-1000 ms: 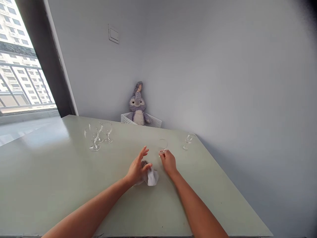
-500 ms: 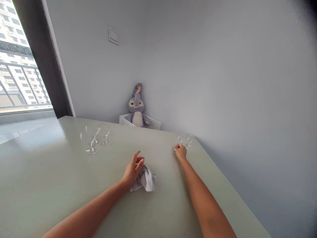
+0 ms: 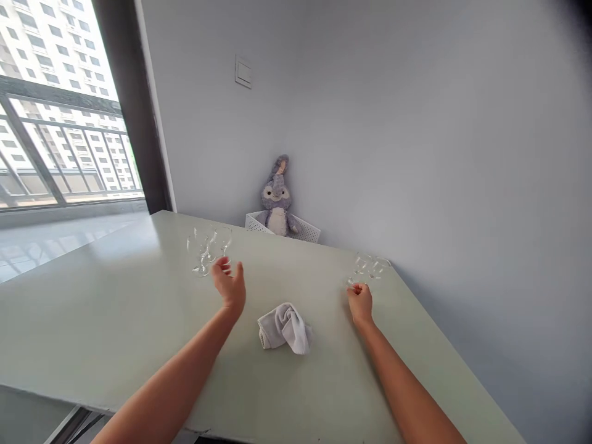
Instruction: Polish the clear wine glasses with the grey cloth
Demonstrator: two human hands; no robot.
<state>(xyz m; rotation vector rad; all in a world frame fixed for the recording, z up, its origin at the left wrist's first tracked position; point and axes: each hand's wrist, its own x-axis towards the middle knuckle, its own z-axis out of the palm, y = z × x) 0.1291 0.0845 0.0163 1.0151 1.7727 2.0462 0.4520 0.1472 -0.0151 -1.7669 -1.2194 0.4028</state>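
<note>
We've got two clear stemmed glasses (image 3: 370, 267) near the table's right edge, right hand (image 3: 359, 305) just below them, fingers (image 3: 357, 291) curled in at a glass foot; can't tell if pinching. Three more clear stemmed glasses (image 3: 202, 251) sit left, left hand (image 3: 229, 285) just short of them, fingers (image 3: 225, 266) spread. Bunched grey terry towel (image 3: 284, 328) lies between our hands on the pale green table (image 3: 92, 296).
</note>
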